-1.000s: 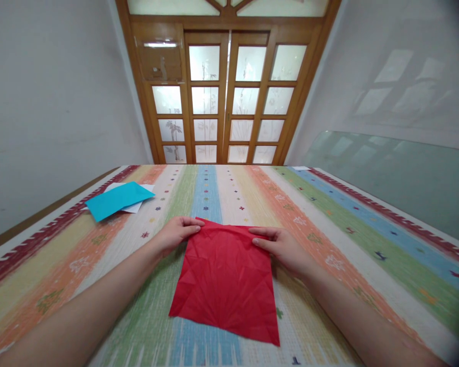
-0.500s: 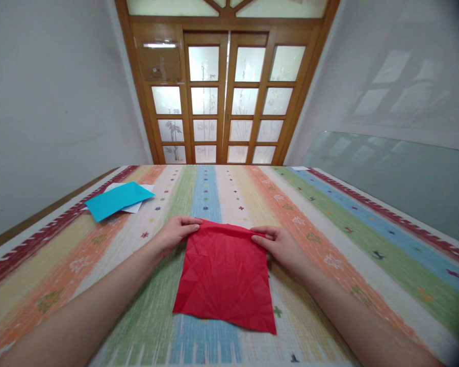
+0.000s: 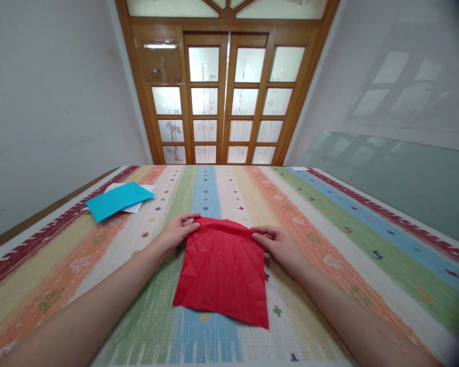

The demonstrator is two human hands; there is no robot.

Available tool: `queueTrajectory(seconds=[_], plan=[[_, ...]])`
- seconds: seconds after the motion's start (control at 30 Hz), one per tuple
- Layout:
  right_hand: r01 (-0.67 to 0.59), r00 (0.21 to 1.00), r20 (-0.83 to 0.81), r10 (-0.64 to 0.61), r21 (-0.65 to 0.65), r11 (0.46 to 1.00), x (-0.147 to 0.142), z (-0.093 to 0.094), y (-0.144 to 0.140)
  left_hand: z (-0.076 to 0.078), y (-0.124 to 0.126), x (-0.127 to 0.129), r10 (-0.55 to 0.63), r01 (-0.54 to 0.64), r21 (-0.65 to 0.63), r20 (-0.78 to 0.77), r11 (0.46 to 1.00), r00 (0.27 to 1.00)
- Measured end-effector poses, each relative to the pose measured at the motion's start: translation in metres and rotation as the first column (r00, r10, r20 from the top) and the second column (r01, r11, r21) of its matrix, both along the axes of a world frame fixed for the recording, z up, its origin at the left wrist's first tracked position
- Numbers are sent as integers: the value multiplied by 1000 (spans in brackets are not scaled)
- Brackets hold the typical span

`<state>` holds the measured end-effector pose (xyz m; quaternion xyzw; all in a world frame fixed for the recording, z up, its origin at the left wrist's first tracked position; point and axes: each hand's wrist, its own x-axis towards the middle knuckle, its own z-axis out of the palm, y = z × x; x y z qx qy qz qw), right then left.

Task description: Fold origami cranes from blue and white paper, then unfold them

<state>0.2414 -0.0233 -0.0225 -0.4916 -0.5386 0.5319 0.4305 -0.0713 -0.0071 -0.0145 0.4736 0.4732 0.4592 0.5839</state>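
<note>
With the red paper sheet lying creased at the table's centre, the left hand pinching its 11 o'clock corner and the right hand its 1 o'clock corner should probably pull evenly, keeping the far edge taut and level.

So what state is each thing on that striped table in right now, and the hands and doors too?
Red paper: unfolded, creased, flat on the cloth, far corners pinched.
Left hand: pinching the far left corner.
Right hand: pinching the far right corner.
Blue paper: lying flat, untouched, over a white sheet.
Striped tablecloth: spread flat.
Wooden doors: closed.
</note>
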Motion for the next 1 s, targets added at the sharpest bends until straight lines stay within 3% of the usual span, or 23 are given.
queueTrajectory(seconds=[0.2, 0.4, 0.63, 0.77, 0.9, 1.0], plan=[[18, 997, -82, -14, 40, 999, -4, -2, 0, -4, -2, 3, -33, 36, -33, 90, 999, 995], [138, 970, -207, -124, 51, 989, -4, -1, 0, -5, -3, 5, 90, -90, -1, 80, 996, 993], [92, 979, -185, -82, 45, 995, 1, -4, 4, 26, 6, -11, 268, -269, 79, 19, 960, 963], [98, 980, -180, -90, 40, 994, 1, -5, 4, 48, 24, -47, 480, -470, 159, -22, 868, 877], [75, 985, -160, -63, 67, 995, 0, -8, 3, 73, 39, -102, 691, -665, 200, -107, 719, 715], [69, 988, -142, -58, 77, 995, -2, -8, 2, 93, 37, -144, 755, -721, 224, -177, 655, 631]])
